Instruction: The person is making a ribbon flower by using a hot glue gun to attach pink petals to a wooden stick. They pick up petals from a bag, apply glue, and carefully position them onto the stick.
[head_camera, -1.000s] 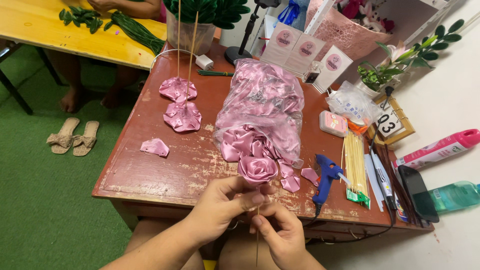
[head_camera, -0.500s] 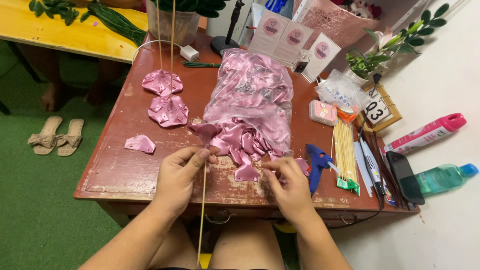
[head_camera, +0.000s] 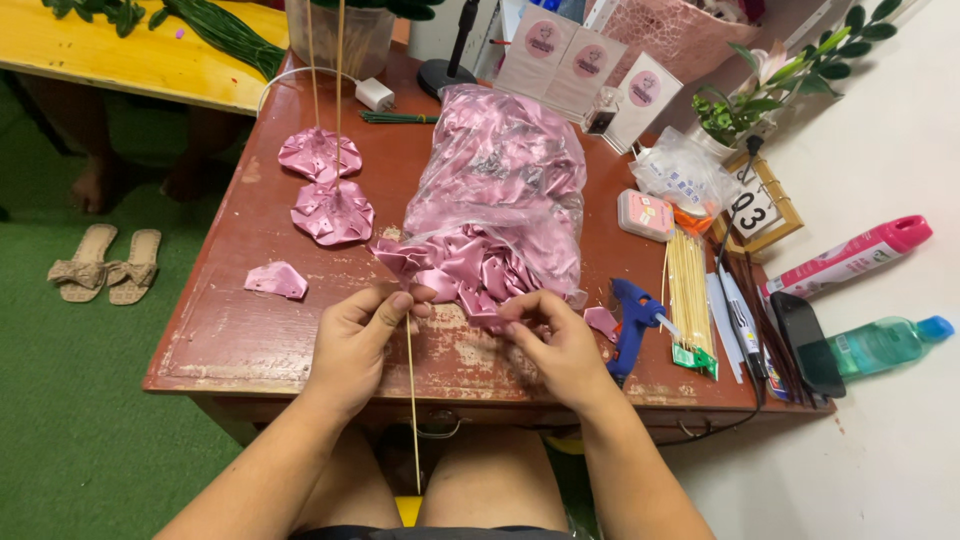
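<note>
Here, the left hand (head_camera: 355, 340) pinches a thin, pale wooden skewer stick (head_camera: 411, 400) between thumb and fingers at the near edge of the worn red-brown wooden worktop (head_camera: 250, 340). The right hand (head_camera: 555, 340) is closed on the folded pink satin ribbon petals (head_camera: 455, 268), which spill from the clear plastic bag of pink ribbon pieces (head_camera: 500, 185) in the middle of the worktop.

The stick's long axis runs almost vertically in the picture. Its top end sits in the left hand's pinch, and its bottom end hangs down past the near edge, between the person's knees.

In my judgement, the light pinch near 1 end could let the stick swivel or slip out, since most of its length hangs unsupported. The slick satin could unfold or slide off if the right hand's fingers loosen. The blue hot glue gun (head_camera: 632, 310), lying just beside the right hand, could be knocked or brushed.
</note>
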